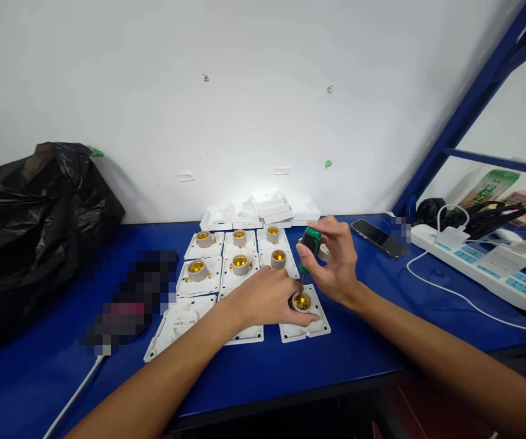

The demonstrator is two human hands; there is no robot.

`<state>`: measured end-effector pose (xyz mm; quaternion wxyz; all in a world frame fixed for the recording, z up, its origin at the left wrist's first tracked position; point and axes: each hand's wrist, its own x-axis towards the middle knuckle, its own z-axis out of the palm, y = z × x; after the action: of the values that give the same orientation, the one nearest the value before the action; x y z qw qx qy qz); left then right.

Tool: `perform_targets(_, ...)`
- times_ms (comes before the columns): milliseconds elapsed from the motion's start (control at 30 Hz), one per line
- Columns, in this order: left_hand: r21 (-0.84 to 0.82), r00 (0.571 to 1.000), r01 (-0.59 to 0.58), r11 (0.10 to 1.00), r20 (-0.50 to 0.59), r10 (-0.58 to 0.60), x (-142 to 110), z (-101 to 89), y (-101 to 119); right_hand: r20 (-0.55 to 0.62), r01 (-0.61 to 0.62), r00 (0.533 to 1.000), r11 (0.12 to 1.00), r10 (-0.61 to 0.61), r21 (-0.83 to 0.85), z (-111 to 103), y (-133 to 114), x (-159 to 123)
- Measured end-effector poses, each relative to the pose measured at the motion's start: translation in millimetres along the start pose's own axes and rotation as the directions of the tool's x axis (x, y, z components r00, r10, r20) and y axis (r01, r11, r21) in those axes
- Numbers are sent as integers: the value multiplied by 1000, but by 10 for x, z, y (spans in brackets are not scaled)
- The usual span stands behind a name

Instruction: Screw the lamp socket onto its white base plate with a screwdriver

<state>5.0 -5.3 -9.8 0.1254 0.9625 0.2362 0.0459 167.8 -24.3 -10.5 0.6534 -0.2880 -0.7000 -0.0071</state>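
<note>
My right hand is closed around the green and black handle of a screwdriver. The screwdriver leans slightly, and its tip points down inside a lamp socket with a brass-coloured lining. That socket sits on a square white plate near the front of the table. My left hand grips the socket's side, thumb in front and fingers behind. Further left and behind, several white plates lie in rows, most bearing a socket like the one at left. One front plate shows no socket. My left forearm covers part of another.
White box-like covers are piled against the wall. A phone and a white power strip with cables lie at right. At left are a black plastic bag and a blurred dark object with a white cable. A blue frame rises at right.
</note>
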Motion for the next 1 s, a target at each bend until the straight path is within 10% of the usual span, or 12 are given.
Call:
perform_targets(767,-204,1000,-16,979,14,19,-8,63,-147,109,-123,988,987,112,105,-115,-75,-56)
perform_targets(1000,-344,953,-69,936,-301,-41,-62,-34,-181,82,-126,989,989,119,82,-142,-11,-86)
